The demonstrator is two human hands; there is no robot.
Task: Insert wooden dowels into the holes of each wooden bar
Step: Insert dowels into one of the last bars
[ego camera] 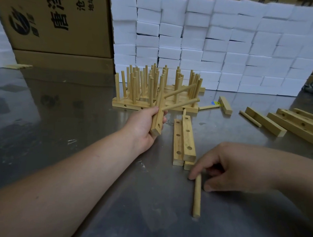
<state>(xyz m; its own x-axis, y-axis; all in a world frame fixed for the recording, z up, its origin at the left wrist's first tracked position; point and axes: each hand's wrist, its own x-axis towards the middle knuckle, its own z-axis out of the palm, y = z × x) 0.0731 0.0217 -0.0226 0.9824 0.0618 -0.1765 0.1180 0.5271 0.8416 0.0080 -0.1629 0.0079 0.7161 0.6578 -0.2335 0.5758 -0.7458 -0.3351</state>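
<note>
My left hand (144, 125) grips a wooden bar (157, 118) held up off the table, tilted. Two dowels (181, 103) stick out of the bar toward the right, and an empty hole shows near its lower end. My right hand (226, 167) is low on the table, with finger and thumb pinching the upper end of a loose dowel (197, 196) that lies on the metal surface. Just left of that hand lie a few empty bars (184, 142) with holes, stacked side by side.
Several finished bars with upright dowels (153, 88) stand at the back centre. A small mallet (221, 105) lies to their right. More empty bars (294, 125) and a loose dowel (250, 118) lie at the right. Cardboard boxes (56, 26) and white foam blocks (226, 41) form the back wall.
</note>
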